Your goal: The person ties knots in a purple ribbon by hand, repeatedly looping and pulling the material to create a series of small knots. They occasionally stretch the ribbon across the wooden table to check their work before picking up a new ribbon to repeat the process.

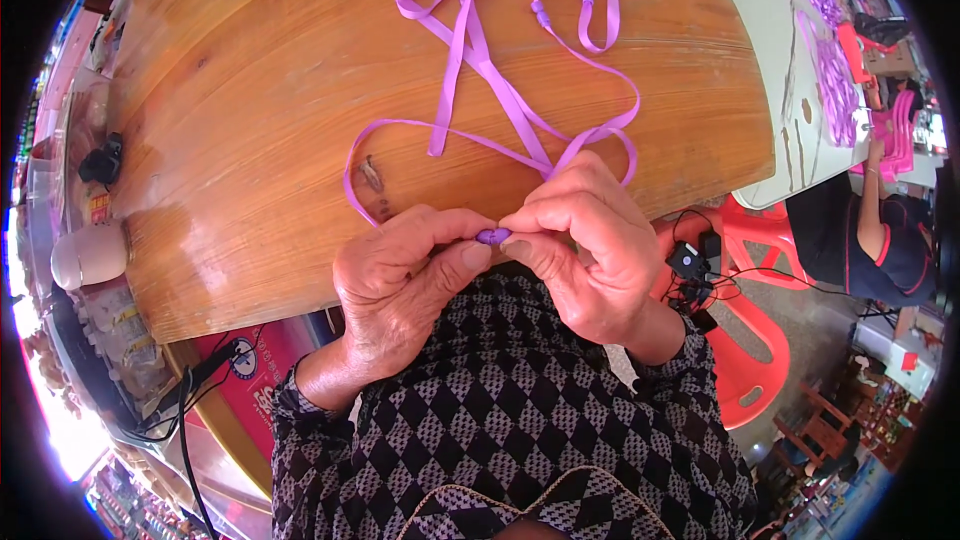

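Left hand (400,280): fingers curled, thumb and forefinger pinched shut on one end of a small purple bead (492,236).
Right hand (590,250): fingers bent inward, tips closed on the bead's other end, so both hands meet at it.
Purple bead: caught between the two sets of fingertips, just over the near edge of the tabletop (250,140); mostly covered by the fingers, its shape hard to make out.
Purple ribbon (480,70): runs out from behind the right fingers, loops just beyond both hands, then crosses away over the tabletop; where it joins the bead is hidden.
Ribbon sliders (540,12): small purple pieces on the far strands; the strands are cut off at the top edge.
Sleeves (500,420): black-and-grey diamond pattern, below the hands.
Red plastic chair (745,340): right of the right fingers, below tabletop level, dark cables lying on it.
Another person (870,230): far right, seated by a second table with more purple ribbon, partly cut off.
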The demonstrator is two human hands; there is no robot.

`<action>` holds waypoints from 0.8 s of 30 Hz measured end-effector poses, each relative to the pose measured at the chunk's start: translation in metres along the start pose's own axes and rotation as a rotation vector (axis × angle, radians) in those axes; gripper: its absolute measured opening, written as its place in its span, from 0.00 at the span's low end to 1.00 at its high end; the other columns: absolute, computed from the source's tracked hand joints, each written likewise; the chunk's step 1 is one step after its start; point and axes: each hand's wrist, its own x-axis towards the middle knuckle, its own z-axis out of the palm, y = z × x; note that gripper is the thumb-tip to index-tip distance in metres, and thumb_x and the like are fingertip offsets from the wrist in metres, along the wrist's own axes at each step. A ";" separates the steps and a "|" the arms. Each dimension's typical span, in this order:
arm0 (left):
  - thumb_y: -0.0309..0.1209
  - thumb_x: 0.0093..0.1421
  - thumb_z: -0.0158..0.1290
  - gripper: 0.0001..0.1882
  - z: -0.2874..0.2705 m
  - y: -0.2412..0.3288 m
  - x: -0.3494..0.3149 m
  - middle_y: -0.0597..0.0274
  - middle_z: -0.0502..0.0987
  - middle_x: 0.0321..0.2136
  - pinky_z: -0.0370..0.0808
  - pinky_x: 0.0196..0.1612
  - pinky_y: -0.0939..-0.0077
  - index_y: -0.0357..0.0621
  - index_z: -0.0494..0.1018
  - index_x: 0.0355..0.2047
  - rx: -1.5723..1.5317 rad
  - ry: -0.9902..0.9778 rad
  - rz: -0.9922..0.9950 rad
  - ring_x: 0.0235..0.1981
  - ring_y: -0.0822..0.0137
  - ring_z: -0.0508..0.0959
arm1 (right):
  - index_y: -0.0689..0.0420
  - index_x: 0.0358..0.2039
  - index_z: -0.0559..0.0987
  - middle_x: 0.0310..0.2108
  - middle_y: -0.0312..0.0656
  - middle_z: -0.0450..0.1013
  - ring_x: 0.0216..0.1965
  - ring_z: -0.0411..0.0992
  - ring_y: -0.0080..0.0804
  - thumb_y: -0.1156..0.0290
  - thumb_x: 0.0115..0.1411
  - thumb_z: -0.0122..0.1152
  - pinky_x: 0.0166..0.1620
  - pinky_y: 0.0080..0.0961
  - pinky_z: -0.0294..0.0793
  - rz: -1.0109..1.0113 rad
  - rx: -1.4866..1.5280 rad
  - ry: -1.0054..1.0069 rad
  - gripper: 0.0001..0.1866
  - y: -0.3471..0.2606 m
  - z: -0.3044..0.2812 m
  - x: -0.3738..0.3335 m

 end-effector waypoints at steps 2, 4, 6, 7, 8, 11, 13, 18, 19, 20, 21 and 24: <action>0.25 0.55 0.56 0.08 0.002 0.005 -0.001 0.66 0.73 0.23 0.68 0.27 0.87 0.35 0.75 0.35 -0.108 0.022 -0.168 0.24 0.78 0.71 | 0.65 0.26 0.75 0.23 0.39 0.69 0.24 0.64 0.29 0.81 0.43 0.66 0.26 0.21 0.60 -0.030 -0.046 0.021 0.08 0.002 0.001 -0.002; 0.26 0.55 0.55 0.08 0.005 0.003 -0.005 0.66 0.74 0.23 0.68 0.27 0.88 0.35 0.74 0.35 -0.157 0.047 -0.169 0.24 0.79 0.71 | 0.64 0.26 0.75 0.22 0.41 0.69 0.23 0.64 0.31 0.81 0.43 0.66 0.25 0.22 0.61 -0.107 -0.112 0.039 0.09 0.002 0.003 -0.003; 0.26 0.56 0.54 0.08 0.009 0.002 -0.009 0.65 0.74 0.24 0.69 0.27 0.88 0.34 0.73 0.35 -0.206 0.071 -0.169 0.24 0.79 0.71 | 0.64 0.27 0.75 0.23 0.41 0.69 0.22 0.64 0.32 0.82 0.43 0.66 0.25 0.22 0.61 -0.124 -0.135 0.058 0.09 -0.002 0.006 -0.004; 0.26 0.57 0.54 0.08 0.014 0.003 -0.011 0.65 0.74 0.24 0.70 0.27 0.88 0.34 0.72 0.35 -0.184 0.118 -0.163 0.23 0.79 0.71 | 0.64 0.27 0.75 0.23 0.42 0.70 0.21 0.64 0.32 0.82 0.43 0.66 0.24 0.23 0.61 -0.142 -0.158 0.077 0.09 -0.004 0.007 -0.005; 0.27 0.57 0.53 0.08 0.016 0.002 -0.013 0.65 0.74 0.24 0.70 0.27 0.87 0.34 0.72 0.34 -0.162 0.166 -0.158 0.23 0.79 0.71 | 0.64 0.27 0.75 0.23 0.42 0.70 0.21 0.64 0.32 0.82 0.43 0.66 0.24 0.23 0.61 -0.141 -0.157 0.077 0.09 -0.005 0.009 -0.006; 0.26 0.56 0.54 0.07 0.020 -0.004 -0.016 0.63 0.74 0.23 0.70 0.25 0.85 0.35 0.72 0.33 -0.129 0.203 -0.071 0.22 0.76 0.72 | 0.65 0.29 0.74 0.24 0.43 0.70 0.20 0.65 0.32 0.82 0.44 0.65 0.22 0.23 0.61 -0.176 -0.188 0.122 0.10 -0.005 0.013 -0.012; 0.25 0.55 0.55 0.06 0.021 -0.005 -0.016 0.61 0.74 0.23 0.70 0.25 0.83 0.36 0.71 0.32 -0.016 0.213 0.054 0.22 0.74 0.72 | 0.66 0.30 0.73 0.24 0.44 0.71 0.19 0.65 0.33 0.81 0.45 0.65 0.21 0.23 0.62 -0.218 -0.199 0.129 0.12 -0.006 0.014 -0.014; 0.24 0.53 0.57 0.07 0.022 -0.009 -0.019 0.59 0.74 0.23 0.69 0.24 0.79 0.37 0.71 0.31 0.130 0.250 0.165 0.21 0.68 0.73 | 0.67 0.31 0.72 0.23 0.44 0.70 0.19 0.64 0.33 0.81 0.46 0.64 0.20 0.23 0.61 -0.280 -0.198 0.134 0.12 -0.007 0.017 -0.017; 0.24 0.53 0.57 0.07 0.021 -0.009 -0.018 0.59 0.74 0.22 0.69 0.24 0.79 0.37 0.71 0.30 0.159 0.250 0.234 0.21 0.68 0.73 | 0.67 0.31 0.72 0.23 0.44 0.70 0.19 0.64 0.33 0.82 0.46 0.64 0.20 0.23 0.61 -0.294 -0.184 0.121 0.12 -0.007 0.017 -0.017; 0.25 0.52 0.58 0.07 0.021 -0.009 -0.017 0.59 0.74 0.22 0.69 0.24 0.79 0.37 0.71 0.30 0.188 0.250 0.303 0.21 0.67 0.73 | 0.67 0.31 0.72 0.23 0.44 0.70 0.19 0.64 0.33 0.82 0.46 0.64 0.20 0.23 0.61 -0.293 -0.185 0.122 0.12 -0.006 0.017 -0.017; 0.25 0.52 0.58 0.07 0.020 -0.009 -0.018 0.59 0.74 0.22 0.69 0.24 0.79 0.37 0.71 0.30 0.187 0.250 0.302 0.21 0.67 0.73 | 0.67 0.31 0.72 0.23 0.44 0.69 0.18 0.63 0.33 0.82 0.46 0.64 0.19 0.23 0.60 -0.311 -0.181 0.110 0.12 -0.004 0.016 -0.018; 0.25 0.51 0.58 0.07 0.016 -0.008 -0.018 0.58 0.74 0.22 0.69 0.24 0.78 0.37 0.72 0.29 0.249 0.195 0.306 0.21 0.67 0.74 | 0.68 0.31 0.72 0.23 0.44 0.69 0.18 0.63 0.33 0.83 0.45 0.63 0.19 0.24 0.59 -0.360 -0.193 0.086 0.12 0.003 0.015 -0.021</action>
